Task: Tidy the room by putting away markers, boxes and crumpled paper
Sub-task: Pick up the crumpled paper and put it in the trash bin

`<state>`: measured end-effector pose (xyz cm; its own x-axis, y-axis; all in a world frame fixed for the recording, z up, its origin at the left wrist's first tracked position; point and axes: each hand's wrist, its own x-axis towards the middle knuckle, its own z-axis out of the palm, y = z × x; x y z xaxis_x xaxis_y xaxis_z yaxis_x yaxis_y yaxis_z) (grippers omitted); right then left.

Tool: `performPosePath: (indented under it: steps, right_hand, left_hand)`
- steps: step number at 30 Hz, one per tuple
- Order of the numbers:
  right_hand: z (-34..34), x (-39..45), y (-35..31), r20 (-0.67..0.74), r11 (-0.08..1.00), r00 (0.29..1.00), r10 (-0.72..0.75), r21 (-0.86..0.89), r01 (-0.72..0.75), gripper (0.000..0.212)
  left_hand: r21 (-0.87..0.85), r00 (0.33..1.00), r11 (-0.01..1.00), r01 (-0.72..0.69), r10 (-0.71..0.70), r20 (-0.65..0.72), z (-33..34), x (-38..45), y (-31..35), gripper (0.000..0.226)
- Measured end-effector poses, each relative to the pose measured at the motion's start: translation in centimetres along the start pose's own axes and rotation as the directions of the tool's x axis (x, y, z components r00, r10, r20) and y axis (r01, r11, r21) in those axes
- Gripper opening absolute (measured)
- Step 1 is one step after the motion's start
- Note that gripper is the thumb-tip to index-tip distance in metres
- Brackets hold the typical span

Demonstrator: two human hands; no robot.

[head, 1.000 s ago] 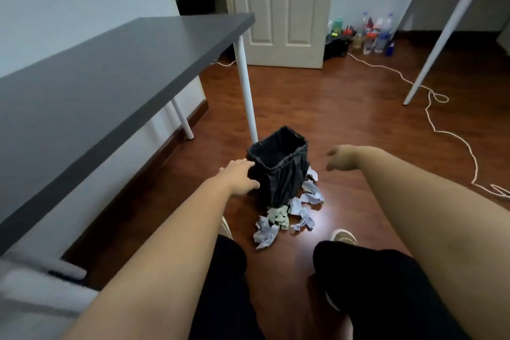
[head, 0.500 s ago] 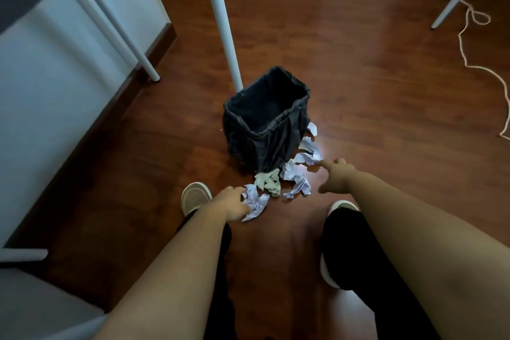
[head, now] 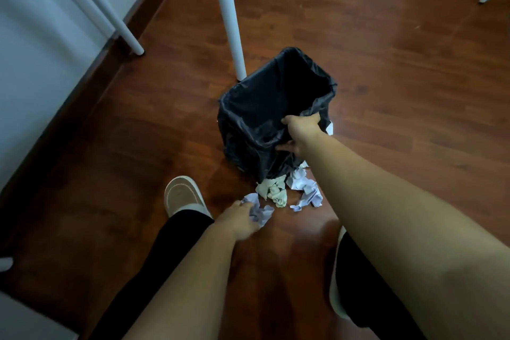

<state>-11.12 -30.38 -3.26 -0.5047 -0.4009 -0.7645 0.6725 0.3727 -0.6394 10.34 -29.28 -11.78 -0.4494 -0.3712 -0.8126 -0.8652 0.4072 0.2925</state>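
Observation:
A black bin lined with a dark bag (head: 256, 119) stands on the wooden floor beside a white table leg. My right hand (head: 300, 134) grips the bin's near rim. Crumpled paper lies on the floor in front of the bin: a greenish ball (head: 276, 190), a white wad (head: 305, 188) to its right, and a pale bluish ball (head: 260, 211) nearest me. My left hand (head: 238, 219) is closed around that bluish ball at floor level. Another scrap of white paper (head: 329, 128) shows behind the bin's right side.
The white table leg (head: 227, 14) rises just behind the bin, with two more legs (head: 110, 16) near the wall and baseboard on the left. My shoes (head: 183, 196) and dark trouser legs flank the paper. Open wooden floor (head: 400, 63) stretches to the right.
My right hand rose from the floor beside the paper to the bin's rim and took hold of it. My left hand closed on the bluish paper ball. The view tilted further down.

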Motion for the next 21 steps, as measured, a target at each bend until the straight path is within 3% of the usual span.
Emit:
performPosePath:
  steps: [15, 18, 21]
  right_hand:
    - [5.4, 2.6, 2.0, 0.154, 0.995, 0.983, -0.097, 0.041, 0.092, 0.096]
    - [3.5, 3.8, 4.5, 0.047, 0.981, 0.98, -0.192, -0.03, 0.193, 0.066]
    - [0.6, 5.5, 7.9, -0.163, 0.933, 0.938, -0.306, -0.247, 0.262, 0.028]
  left_hand:
    - [-0.029, 0.999, 0.998, 0.049, -0.048, 0.02, 0.0, 2.2, -3.1, 0.069]
    - [-0.027, 0.999, 0.998, 0.05, -0.05, 0.007, 0.0, 3.2, -3.6, 0.068]
    - [-0.007, 0.999, 0.999, 0.036, -0.036, 0.01, 0.6, 4.5, -4.0, 0.072]
